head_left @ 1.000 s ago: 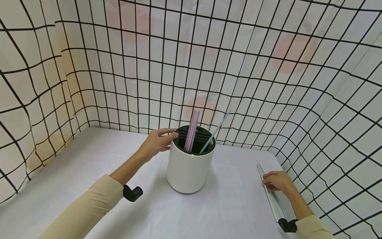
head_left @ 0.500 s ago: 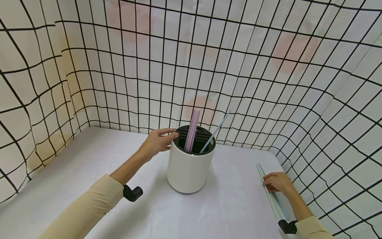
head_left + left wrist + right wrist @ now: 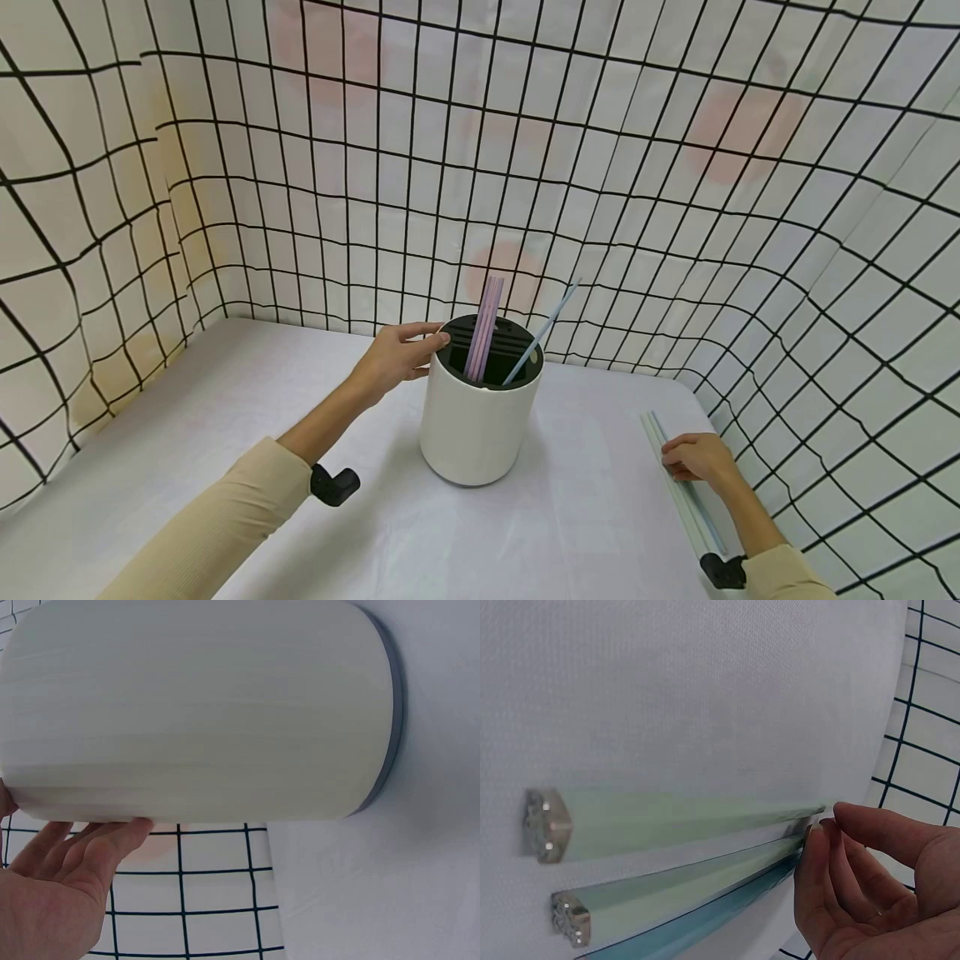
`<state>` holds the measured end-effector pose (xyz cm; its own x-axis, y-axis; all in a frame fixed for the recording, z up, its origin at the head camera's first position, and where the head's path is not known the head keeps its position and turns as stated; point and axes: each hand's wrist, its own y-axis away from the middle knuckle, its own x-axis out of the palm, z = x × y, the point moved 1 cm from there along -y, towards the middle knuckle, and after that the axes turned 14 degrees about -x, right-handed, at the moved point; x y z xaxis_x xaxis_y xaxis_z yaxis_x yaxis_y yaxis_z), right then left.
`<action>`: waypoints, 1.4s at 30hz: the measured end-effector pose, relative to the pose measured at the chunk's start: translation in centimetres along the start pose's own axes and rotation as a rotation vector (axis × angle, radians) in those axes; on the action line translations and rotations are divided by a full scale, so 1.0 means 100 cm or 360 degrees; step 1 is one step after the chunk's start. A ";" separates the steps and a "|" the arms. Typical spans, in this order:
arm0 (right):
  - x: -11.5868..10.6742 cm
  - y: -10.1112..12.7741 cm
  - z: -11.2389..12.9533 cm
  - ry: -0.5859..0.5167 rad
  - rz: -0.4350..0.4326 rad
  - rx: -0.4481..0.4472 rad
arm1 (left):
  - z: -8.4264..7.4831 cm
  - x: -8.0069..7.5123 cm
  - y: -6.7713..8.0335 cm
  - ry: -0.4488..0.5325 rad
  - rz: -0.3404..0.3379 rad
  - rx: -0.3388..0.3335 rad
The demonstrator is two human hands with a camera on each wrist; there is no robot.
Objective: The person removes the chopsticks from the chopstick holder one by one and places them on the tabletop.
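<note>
Two hands at a white table: one on a straw holder, one on loose straws.

The left hand (image 3: 393, 357) rests relaxed fingers on the rim of a white cylindrical holder (image 3: 476, 425) mid-table, which holds pink straws (image 3: 482, 330) and a blue straw (image 3: 538, 335). The right hand (image 3: 697, 456), near the table's right edge by the gridded curtain (image 3: 675, 208), pinches pale green straws (image 3: 682, 821) lying flat on the tablecloth (image 3: 225, 433), fingertips (image 3: 816, 838) curled together.

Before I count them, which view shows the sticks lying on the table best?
The right wrist view: the green sticks fill it, ends visible, right hand touching them. The head view shows them small; the left wrist view shows none.
</note>
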<state>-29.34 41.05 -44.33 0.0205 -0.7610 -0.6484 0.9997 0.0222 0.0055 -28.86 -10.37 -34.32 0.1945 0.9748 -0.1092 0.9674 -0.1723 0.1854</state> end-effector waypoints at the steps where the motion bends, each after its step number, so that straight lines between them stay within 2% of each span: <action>1: 0.000 0.000 0.000 0.0002 -0.0004 0.0000 | 0.000 0.000 0.000 0.0002 0.0001 0.0000; 9: -0.001 0.000 0.009 0.0036 -0.0033 -0.0036 | -0.001 0.000 0.001 -0.0007 -0.0005 -0.0002; 15: 0.002 -0.002 0.030 -0.0006 -0.0034 -0.0116 | 0.000 -0.001 0.000 -0.0008 -0.0006 0.0001; 28: 0.023 -0.009 0.110 -0.0079 -0.0018 -0.0297 | 0.000 -0.001 0.000 -0.0008 -0.0001 -0.0003; 42: 0.039 -0.002 0.200 -0.0191 0.0044 -0.0498 | 0.001 -0.001 -0.001 -0.0019 -0.0003 -0.0004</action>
<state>-29.28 25.14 -31.61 0.0674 -0.8278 -0.5569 0.9475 0.2279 -0.2241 -28.94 -10.43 -34.38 0.1944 0.9734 -0.1211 0.9674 -0.1698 0.1878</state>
